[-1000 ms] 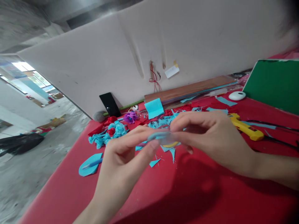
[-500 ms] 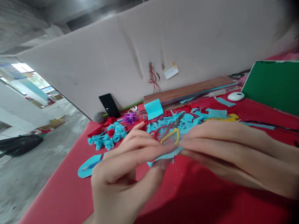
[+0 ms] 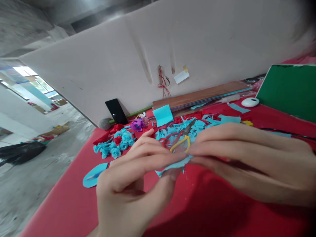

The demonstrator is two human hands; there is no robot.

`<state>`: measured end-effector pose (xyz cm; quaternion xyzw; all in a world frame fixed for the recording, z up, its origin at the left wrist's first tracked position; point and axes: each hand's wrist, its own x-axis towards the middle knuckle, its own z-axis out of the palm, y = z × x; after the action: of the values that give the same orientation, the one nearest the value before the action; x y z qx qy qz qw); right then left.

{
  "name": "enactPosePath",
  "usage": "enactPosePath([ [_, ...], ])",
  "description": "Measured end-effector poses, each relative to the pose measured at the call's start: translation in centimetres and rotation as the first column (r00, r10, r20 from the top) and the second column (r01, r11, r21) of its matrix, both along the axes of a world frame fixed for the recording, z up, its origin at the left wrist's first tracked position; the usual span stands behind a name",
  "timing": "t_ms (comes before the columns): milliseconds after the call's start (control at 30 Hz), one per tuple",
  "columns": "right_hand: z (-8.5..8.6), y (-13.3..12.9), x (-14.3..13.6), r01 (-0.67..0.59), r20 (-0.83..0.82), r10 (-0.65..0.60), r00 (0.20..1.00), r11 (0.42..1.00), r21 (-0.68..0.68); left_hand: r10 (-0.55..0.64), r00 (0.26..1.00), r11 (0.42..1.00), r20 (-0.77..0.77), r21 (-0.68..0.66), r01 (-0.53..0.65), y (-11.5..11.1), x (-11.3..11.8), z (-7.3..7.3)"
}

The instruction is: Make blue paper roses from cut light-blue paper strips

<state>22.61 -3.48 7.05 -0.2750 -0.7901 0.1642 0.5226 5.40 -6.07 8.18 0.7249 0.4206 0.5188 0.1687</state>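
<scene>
A thin blue paper strip point(image 3: 172, 166) is pinched between the thumb and fingers of my left hand point(image 3: 133, 177). My right hand point(image 3: 247, 158) closes its fingertips at the strip's right end, touching my left fingertips. Just beyond the fingers lie scissors point(image 3: 181, 140) with red and yellow handles, on a heap of blue paper scraps point(image 3: 170, 130). Left of my left hand is a rounded blue paper piece with a pen-like blue object on it point(image 3: 92, 179). Blue paper flowers point(image 3: 116, 144) with a red one among them lie farther back.
A black phone point(image 3: 116, 112) leans on the pale partition point(image 3: 98, 65) behind the red table point(image 3: 66, 184). A purple flower point(image 3: 137, 124) and blue paper square point(image 3: 163, 115) lie near it. At right are a white mouse point(image 3: 250, 102) and green board point(image 3: 288, 92).
My right hand has tilted slightly, and a gap now shows below its upper fingers. My left hand keeps its pinch on the blue strip, almost unmoved.
</scene>
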Motion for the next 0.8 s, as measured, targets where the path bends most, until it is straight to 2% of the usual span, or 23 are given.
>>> enactPosePath([
  [100, 0.4, 0.7, -0.5, 0.006, -0.054, -0.006, 0.999, 1.0, 0.014, -0.039, 0.999, 0.998, 0.025, -0.052, 0.04, 0.2, -0.2, 0.0],
  [167, 0.5, 0.9, -0.7, -0.03, -0.088, 0.022, 0.996, 0.995, -0.093, -0.074, 0.996, 0.993, 0.04, -0.093, 0.078, 0.4, -0.3, 0.1],
  [233, 0.6, 1.1, -0.8, -0.11, -0.138, 0.077, 0.987, 0.963, -0.247, -0.117, 0.992, 0.986, 0.045, -0.119, 0.121, 0.5, -0.3, 0.1],
  [300, 0.7, 1.4, -0.7, -0.197, -0.192, 0.127, 0.973, 0.892, -0.407, -0.14, 0.989, 0.982, 0.055, -0.123, 0.145, 0.5, -0.4, 0.0],
  [400, 0.9, 1.7, -0.6, -0.291, -0.239, 0.178, 0.955, 0.731, -0.617, -0.143, 0.988, 0.982, 0.051, -0.121, 0.148, 0.6, -0.6, 0.1],
  [500, 0.9, 2.0, -0.5, -0.371, -0.282, 0.241, 0.929, 0.576, -0.728, -0.142, 0.989, 0.979, 0.031, -0.14, 0.145, 0.6, -0.7, 0.1],
  [567, 0.9, 2.2, -0.5, -0.408, -0.315, 0.262, 0.912, 0.5, -0.764, -0.149, 0.988, 0.974, 0.039, -0.165, 0.153, 0.7, -0.7, 0.1],
  [633, 0.8, 2.3, -0.6, -0.425, -0.34, 0.258, 0.904, 0.46, -0.78, -0.158, 0.986, 0.967, 0.054, -0.194, 0.166, 0.6, -0.8, 0.1],
  [800, 0.8, 2.5, -0.8, -0.442, -0.361, 0.262, 0.895, 0.416, -0.794, -0.162, 0.984, 0.96, 0.073, -0.217, 0.174, 0.6, -0.9, 0.1],
])
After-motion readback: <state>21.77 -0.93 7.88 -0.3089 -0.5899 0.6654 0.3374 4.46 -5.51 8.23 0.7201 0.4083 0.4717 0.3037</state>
